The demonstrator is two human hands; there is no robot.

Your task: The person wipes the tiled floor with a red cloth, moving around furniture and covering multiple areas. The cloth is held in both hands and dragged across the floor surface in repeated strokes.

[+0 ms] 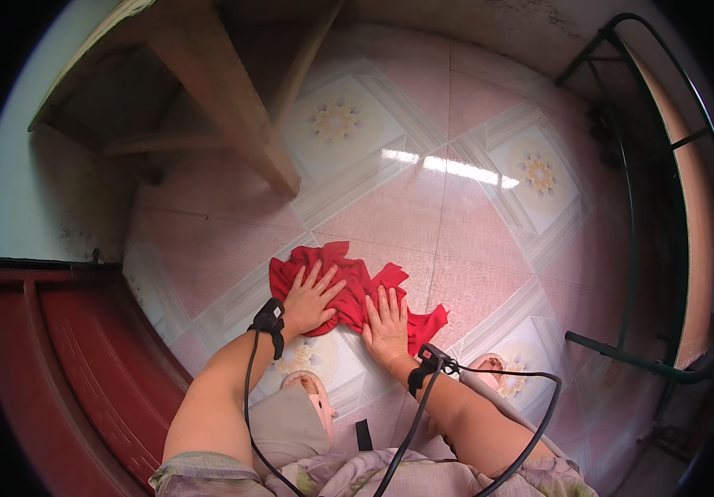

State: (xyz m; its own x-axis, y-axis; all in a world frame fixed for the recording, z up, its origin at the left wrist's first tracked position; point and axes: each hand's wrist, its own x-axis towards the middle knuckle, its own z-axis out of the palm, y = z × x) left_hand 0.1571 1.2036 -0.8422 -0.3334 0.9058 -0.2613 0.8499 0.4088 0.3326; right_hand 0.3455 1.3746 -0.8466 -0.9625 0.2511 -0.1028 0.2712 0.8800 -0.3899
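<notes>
A crumpled red cloth lies bunched on the tiled floor in front of my feet. My left hand rests flat on its left part with the fingers spread. Palm down, my right hand presses on the cloth's lower right part, its fingers extended and fairly close together. Neither hand grips the fabric. Loose corners of the cloth stick out to the right of my right hand. Each wrist wears a black strapped device with a cable.
A wooden table leg meets the floor at upper left. A red door panel stands at lower left. On the right is a dark green metal frame with a wooden board. My pink slippers flank the work spot.
</notes>
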